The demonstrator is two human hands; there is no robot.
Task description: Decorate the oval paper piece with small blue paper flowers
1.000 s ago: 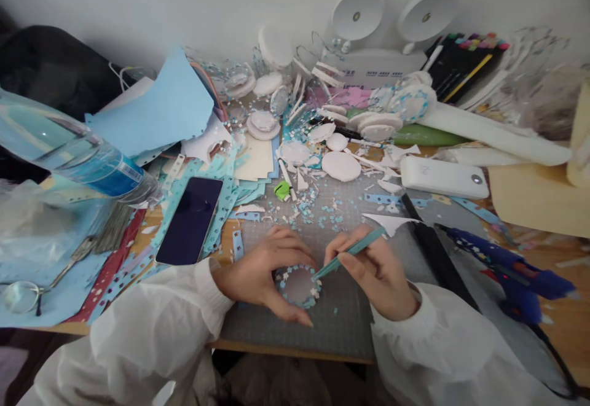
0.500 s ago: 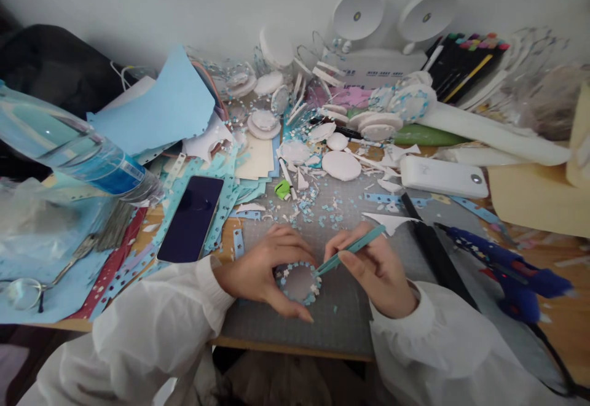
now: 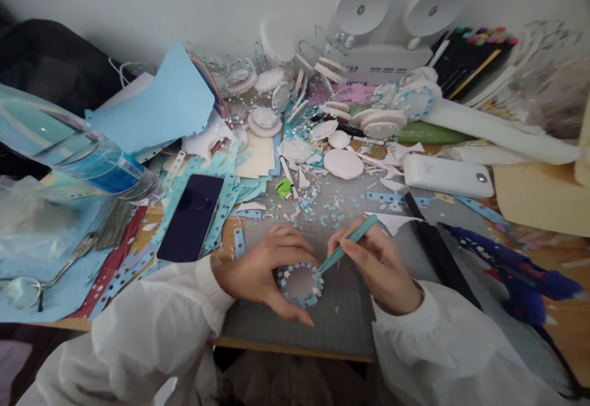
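- We pinch teal tweezers (image 3: 353,240) closed between the thumb and fingers of our right hand (image 3: 380,268), their tips slanting down-left to the rim of a small round piece (image 3: 300,284)
- Our left hand (image 3: 271,268) curls around that piece, fingers over its far side and thumb along its near side, gripping it at the rim; little blue and white shapes ring its edge
- The piece lies over a gray gridded mat (image 3: 343,326), near the front of a wooden table (image 3: 299,348); mat shows between our wrists, down to the table's front edge
- Just beyond our fingers, tiny cutouts (image 3: 306,206) scatter, and white discs (image 3: 343,164) crowd behind them
- On our left, a phone (image 3: 190,218) rests on punched teal strips, with a water bottle (image 3: 113,172) farther out
- On our right, a black bar (image 3: 437,252) slants past our hand, then a blue glue gun (image 3: 519,271); a white power bank (image 3: 447,175) sits farther back
- A pale wall (image 3: 184,0) and a twin-headed lamp (image 3: 362,10) stand behind everything
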